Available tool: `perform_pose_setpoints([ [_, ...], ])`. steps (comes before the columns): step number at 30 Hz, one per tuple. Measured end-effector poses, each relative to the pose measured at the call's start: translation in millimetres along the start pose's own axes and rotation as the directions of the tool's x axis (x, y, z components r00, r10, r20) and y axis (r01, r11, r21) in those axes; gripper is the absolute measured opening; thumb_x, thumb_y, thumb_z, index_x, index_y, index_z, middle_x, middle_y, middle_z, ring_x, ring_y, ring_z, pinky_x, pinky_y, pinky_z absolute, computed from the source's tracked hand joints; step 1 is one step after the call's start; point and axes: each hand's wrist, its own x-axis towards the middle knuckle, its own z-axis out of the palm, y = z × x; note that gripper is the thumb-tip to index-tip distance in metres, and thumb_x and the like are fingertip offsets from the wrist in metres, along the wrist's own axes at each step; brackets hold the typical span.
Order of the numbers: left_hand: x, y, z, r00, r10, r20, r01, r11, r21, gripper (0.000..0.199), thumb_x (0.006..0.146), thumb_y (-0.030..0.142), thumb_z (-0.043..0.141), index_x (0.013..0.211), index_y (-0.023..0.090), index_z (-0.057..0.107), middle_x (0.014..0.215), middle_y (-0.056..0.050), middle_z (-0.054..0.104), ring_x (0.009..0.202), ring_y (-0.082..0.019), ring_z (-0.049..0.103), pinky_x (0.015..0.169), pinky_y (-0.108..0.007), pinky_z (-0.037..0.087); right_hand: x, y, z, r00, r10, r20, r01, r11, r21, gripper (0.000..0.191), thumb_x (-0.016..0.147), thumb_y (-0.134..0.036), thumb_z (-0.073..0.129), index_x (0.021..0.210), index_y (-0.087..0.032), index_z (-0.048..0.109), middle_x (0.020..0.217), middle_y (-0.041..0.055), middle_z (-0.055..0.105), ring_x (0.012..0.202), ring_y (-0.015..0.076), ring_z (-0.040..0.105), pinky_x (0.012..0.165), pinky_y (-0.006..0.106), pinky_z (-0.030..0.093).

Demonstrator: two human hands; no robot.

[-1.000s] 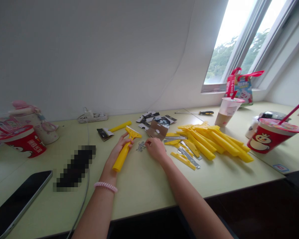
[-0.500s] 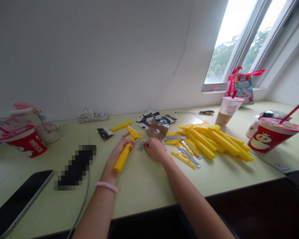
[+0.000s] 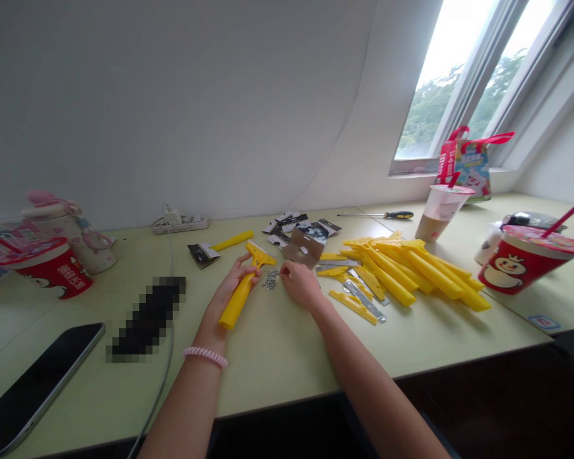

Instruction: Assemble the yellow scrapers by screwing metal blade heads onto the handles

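My left hand (image 3: pixel 227 290) is wrapped round the yellow handle of a scraper (image 3: pixel 242 294), its wide head pointing away from me. Just right of the scraper lies a small pile of screws (image 3: pixel 271 278) on the table. My right hand (image 3: pixel 300 284) is beside that pile with its fingertips pinched together; anything between them is too small to make out. An opened cardboard package (image 3: pixel 302 248) stands behind my right hand. Yellow plastic blade covers (image 3: pixel 353 307) and metal blades (image 3: pixel 363 301) are scattered to its right.
Several yellow scraper handles (image 3: pixel 411 271) are heaped at the right. A screwdriver (image 3: pixel 392 215) lies at the back, near a drink cup (image 3: pixel 437 213). Red cups (image 3: pixel 509 261) stand at both sides. A phone (image 3: pixel 43 382) and a cable (image 3: pixel 167 357) are on the left.
My right hand has drawn slightly to the right, away from the screws, fingers pinched. The left hand keeps the scraper in place. The view has shifted a little.
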Motion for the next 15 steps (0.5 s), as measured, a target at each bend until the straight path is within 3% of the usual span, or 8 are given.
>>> perform_pose_setpoints([
  [2,0,-1,-0.5,1.000,-0.003,0.019,0.003,1.000,-0.001,0.063,0.066,0.004,0.056,0.123,0.024,0.036,0.080,-0.002,0.057,0.057,-0.005,0.055,0.047,-0.011,0.042,3,3,0,0.997,0.059,-0.046,-0.050,0.985,0.166,0.012,0.076,-0.017,0.048,0.080,-0.018,0.060,0.080,0.0035,0.064,0.075,0.0143,0.057,0.065,0.023,0.040],
  [6,0,-2,0.5,0.998,-0.038,0.052,0.037,0.999,0.012,0.063,0.067,0.004,0.055,0.123,0.024,0.035,0.073,-0.001,0.055,0.050,-0.004,0.050,0.045,-0.011,0.040,10,9,1,0.991,0.125,-0.046,-0.085,0.861,0.501,0.020,0.070,-0.017,0.053,0.087,-0.018,0.063,0.073,0.0018,0.067,0.068,0.0127,0.060,0.066,0.023,0.044],
  [15,-1,-5,-0.3,0.983,-0.064,0.175,0.053,0.996,0.065,0.059,0.070,0.009,0.056,0.123,0.023,0.035,0.071,-0.002,0.055,0.050,-0.005,0.050,0.047,-0.014,0.040,12,12,1,0.976,0.211,-0.052,-0.111,0.691,0.714,0.020,0.063,-0.026,0.059,0.079,-0.017,0.066,0.074,0.0033,0.067,0.066,0.0142,0.059,0.060,0.024,0.045],
])
